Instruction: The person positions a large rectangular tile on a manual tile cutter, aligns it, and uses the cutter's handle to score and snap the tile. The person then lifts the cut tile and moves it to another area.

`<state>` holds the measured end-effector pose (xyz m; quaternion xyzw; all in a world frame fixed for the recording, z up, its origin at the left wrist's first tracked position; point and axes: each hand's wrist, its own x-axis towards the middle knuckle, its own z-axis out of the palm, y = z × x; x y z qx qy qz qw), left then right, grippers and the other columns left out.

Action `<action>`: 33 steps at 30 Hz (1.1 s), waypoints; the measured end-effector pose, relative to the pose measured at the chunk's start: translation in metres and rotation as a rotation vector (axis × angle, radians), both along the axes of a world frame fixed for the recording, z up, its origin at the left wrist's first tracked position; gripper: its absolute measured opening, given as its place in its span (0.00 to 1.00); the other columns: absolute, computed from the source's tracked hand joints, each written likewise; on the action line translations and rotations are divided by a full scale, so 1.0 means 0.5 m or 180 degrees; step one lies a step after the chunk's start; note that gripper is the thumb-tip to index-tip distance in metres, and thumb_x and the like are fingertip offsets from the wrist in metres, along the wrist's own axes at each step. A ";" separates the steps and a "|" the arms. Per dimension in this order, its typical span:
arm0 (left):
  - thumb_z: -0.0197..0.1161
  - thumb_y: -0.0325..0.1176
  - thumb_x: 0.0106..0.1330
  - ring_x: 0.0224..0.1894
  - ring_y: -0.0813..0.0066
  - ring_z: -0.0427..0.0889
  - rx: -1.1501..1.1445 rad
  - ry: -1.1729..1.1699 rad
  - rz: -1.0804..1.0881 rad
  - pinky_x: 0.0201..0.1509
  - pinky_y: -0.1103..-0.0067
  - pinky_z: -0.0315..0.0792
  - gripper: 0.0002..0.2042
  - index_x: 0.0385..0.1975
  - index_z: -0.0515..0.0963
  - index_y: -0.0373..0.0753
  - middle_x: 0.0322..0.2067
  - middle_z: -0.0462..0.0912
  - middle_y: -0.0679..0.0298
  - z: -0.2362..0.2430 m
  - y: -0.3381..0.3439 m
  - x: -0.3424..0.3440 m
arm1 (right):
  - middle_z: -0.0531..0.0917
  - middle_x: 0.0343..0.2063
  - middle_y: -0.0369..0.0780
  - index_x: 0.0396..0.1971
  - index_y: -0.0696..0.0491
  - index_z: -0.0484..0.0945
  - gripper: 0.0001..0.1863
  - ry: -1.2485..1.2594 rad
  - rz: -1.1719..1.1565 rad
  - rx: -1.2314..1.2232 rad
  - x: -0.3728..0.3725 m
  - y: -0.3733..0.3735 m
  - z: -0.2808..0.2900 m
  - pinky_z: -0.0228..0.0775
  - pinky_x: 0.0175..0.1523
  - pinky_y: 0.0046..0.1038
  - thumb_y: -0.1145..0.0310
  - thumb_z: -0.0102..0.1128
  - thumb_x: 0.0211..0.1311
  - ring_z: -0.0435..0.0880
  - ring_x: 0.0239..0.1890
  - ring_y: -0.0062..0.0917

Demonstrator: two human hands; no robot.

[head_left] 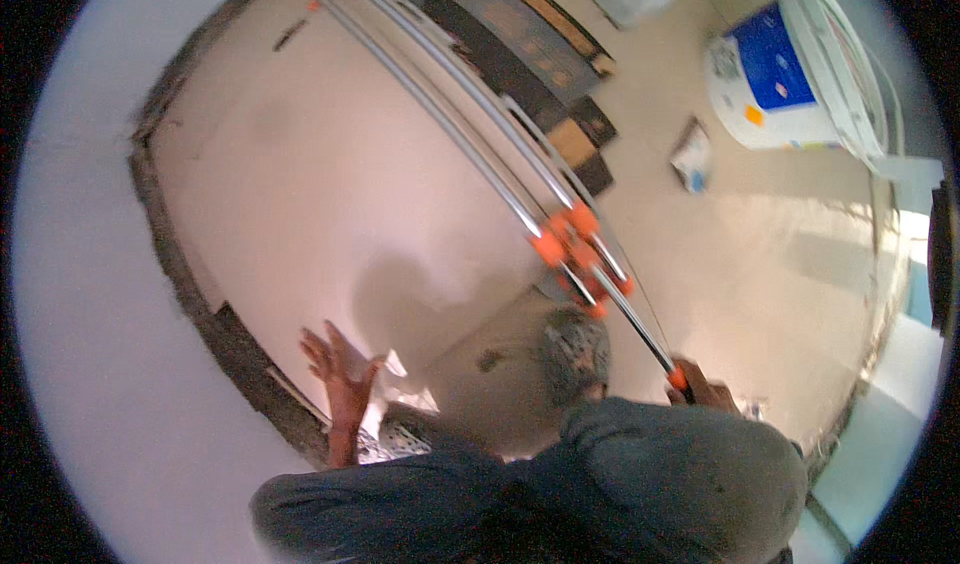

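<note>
A manual tile cutter (578, 222), with long silver twin rails and an orange carriage, runs from the far left toward my right knee. My right hand (708, 392) is closed round the end of its handle, beside an orange collar. To the left, my left hand (340, 369) is open with fingers spread above a large pale tile-like surface (270, 194). It holds nothing I can see. Next to its thumb is a crumpled white scrap (396, 366). The handle runs past my grey, dusty shoe (577, 352).
A white bucket (735, 109) with a blue label leans or stands at the back right. Before it lies a small crumpled packet (692, 156). Dark flattened cardboard (510, 39) lies behind the cutter. A rough dark gap (165, 224) follows the wall at left.
</note>
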<state>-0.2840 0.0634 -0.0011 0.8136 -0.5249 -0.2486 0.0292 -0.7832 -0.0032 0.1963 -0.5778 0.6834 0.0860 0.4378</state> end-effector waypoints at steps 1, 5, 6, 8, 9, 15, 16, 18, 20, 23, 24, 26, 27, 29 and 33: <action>0.72 0.57 0.52 0.75 0.38 0.24 0.0122 -0.0019 0.0023 0.70 0.36 0.36 0.55 0.76 0.41 0.53 0.75 0.25 0.48 0.017 -0.005 -0.007 | 0.83 0.29 0.49 0.60 0.51 0.67 0.22 -0.0086 -0.0071 -0.0018 -0.028 0.033 -0.026 0.79 0.36 0.39 0.62 0.56 0.69 0.86 0.29 0.41; 0.70 0.59 0.54 0.75 0.36 0.24 0.0190 0.0065 0.0111 0.69 0.36 0.37 0.54 0.76 0.42 0.51 0.74 0.25 0.44 0.045 -0.013 -0.010 | 0.82 0.29 0.48 0.58 0.52 0.68 0.21 -0.0101 -0.0167 0.0168 -0.027 0.028 -0.062 0.78 0.37 0.38 0.62 0.58 0.68 0.85 0.30 0.40; 0.70 0.59 0.54 0.75 0.36 0.25 0.0180 0.0065 0.0101 0.69 0.36 0.37 0.54 0.76 0.42 0.51 0.74 0.26 0.43 0.047 -0.016 -0.012 | 0.82 0.29 0.48 0.57 0.52 0.69 0.21 -0.0105 -0.0188 0.0208 -0.028 0.031 -0.077 0.78 0.37 0.38 0.62 0.58 0.68 0.85 0.30 0.40; 0.69 0.61 0.53 0.75 0.36 0.24 0.0150 0.0067 0.0096 0.68 0.34 0.36 0.55 0.76 0.42 0.50 0.75 0.25 0.45 0.044 -0.008 -0.010 | 0.82 0.29 0.48 0.56 0.53 0.69 0.21 -0.0150 -0.0216 0.0241 -0.037 0.035 -0.102 0.78 0.37 0.37 0.62 0.59 0.67 0.84 0.30 0.40; 0.68 0.63 0.52 0.75 0.37 0.24 0.0140 0.0089 0.0091 0.68 0.34 0.35 0.56 0.76 0.41 0.50 0.75 0.25 0.46 0.045 -0.010 -0.011 | 0.82 0.29 0.47 0.55 0.53 0.69 0.21 -0.0155 -0.0216 0.0244 -0.035 0.031 -0.108 0.78 0.37 0.37 0.62 0.59 0.67 0.84 0.30 0.39; 0.68 0.63 0.52 0.75 0.36 0.25 0.0181 0.0035 0.0076 0.70 0.37 0.36 0.56 0.76 0.42 0.51 0.74 0.25 0.44 0.055 -0.020 -0.018 | 0.81 0.30 0.46 0.52 0.55 0.71 0.20 -0.0219 -0.0135 0.0233 -0.032 -0.017 -0.136 0.76 0.39 0.36 0.62 0.62 0.65 0.83 0.32 0.38; 0.68 0.63 0.52 0.75 0.36 0.24 0.0206 0.0005 0.0088 0.70 0.37 0.36 0.56 0.76 0.42 0.51 0.74 0.25 0.45 0.056 -0.021 -0.020 | 0.81 0.30 0.46 0.51 0.55 0.71 0.20 -0.0234 -0.0106 0.0232 -0.030 -0.028 -0.141 0.76 0.39 0.36 0.62 0.62 0.65 0.82 0.32 0.37; 0.68 0.63 0.51 0.75 0.36 0.24 0.0271 -0.0011 0.0188 0.70 0.36 0.36 0.56 0.76 0.42 0.52 0.74 0.24 0.45 0.054 -0.008 -0.019 | 0.81 0.30 0.45 0.50 0.55 0.72 0.19 -0.0252 0.0041 0.0195 -0.014 -0.073 -0.136 0.76 0.39 0.36 0.62 0.63 0.64 0.82 0.32 0.37; 0.68 0.63 0.51 0.75 0.37 0.24 0.0190 0.0055 0.0149 0.70 0.36 0.36 0.56 0.76 0.42 0.52 0.74 0.24 0.45 0.054 -0.015 -0.025 | 0.81 0.30 0.45 0.49 0.56 0.72 0.19 -0.0323 0.0058 0.0078 -0.023 -0.107 -0.150 0.75 0.40 0.35 0.62 0.64 0.64 0.81 0.32 0.36; 0.69 0.62 0.52 0.75 0.37 0.24 0.0193 0.0058 0.0136 0.69 0.36 0.36 0.56 0.76 0.42 0.52 0.74 0.23 0.46 0.053 -0.017 -0.020 | 0.80 0.31 0.44 0.47 0.56 0.73 0.19 -0.0510 0.0090 -0.0346 -0.014 -0.210 -0.164 0.75 0.41 0.35 0.62 0.65 0.63 0.81 0.33 0.35; 0.69 0.62 0.52 0.75 0.37 0.23 0.0210 0.0050 0.0124 0.69 0.35 0.36 0.56 0.76 0.42 0.52 0.74 0.23 0.46 0.048 -0.018 -0.022 | 0.80 0.31 0.44 0.47 0.57 0.73 0.18 -0.0621 0.0065 -0.0582 -0.008 -0.253 -0.175 0.74 0.41 0.34 0.62 0.65 0.62 0.80 0.33 0.35; 0.69 0.61 0.52 0.75 0.37 0.23 0.0186 -0.0028 0.0127 0.69 0.36 0.37 0.56 0.76 0.42 0.51 0.74 0.23 0.45 0.045 -0.004 -0.019 | 0.80 0.31 0.44 0.45 0.57 0.74 0.18 -0.0953 0.0087 -0.1088 0.022 -0.359 -0.224 0.74 0.41 0.34 0.62 0.66 0.62 0.80 0.34 0.35; 0.69 0.61 0.52 0.75 0.36 0.23 0.0166 -0.0047 0.0111 0.69 0.36 0.37 0.55 0.76 0.41 0.51 0.74 0.23 0.45 0.043 0.001 -0.015 | 0.80 0.31 0.44 0.45 0.57 0.74 0.18 -0.1129 0.0125 -0.1335 0.047 -0.406 -0.251 0.74 0.41 0.34 0.62 0.66 0.61 0.80 0.34 0.34; 0.70 0.60 0.53 0.74 0.35 0.23 0.0105 -0.0015 0.0072 0.68 0.35 0.37 0.55 0.76 0.41 0.52 0.74 0.24 0.45 0.038 -0.004 -0.012 | 0.80 0.31 0.43 0.44 0.58 0.75 0.18 -0.1441 0.0412 -0.1926 0.098 -0.491 -0.317 0.73 0.42 0.33 0.62 0.67 0.61 0.79 0.34 0.34; 0.70 0.63 0.51 0.74 0.31 0.24 0.0146 0.0128 0.0057 0.67 0.33 0.34 0.58 0.76 0.40 0.48 0.73 0.24 0.39 0.026 0.001 -0.003 | 0.74 0.41 0.45 0.51 0.57 0.72 0.31 -0.1249 0.1258 -0.2555 0.202 -0.553 -0.404 0.70 0.51 0.38 0.52 0.72 0.54 0.76 0.46 0.36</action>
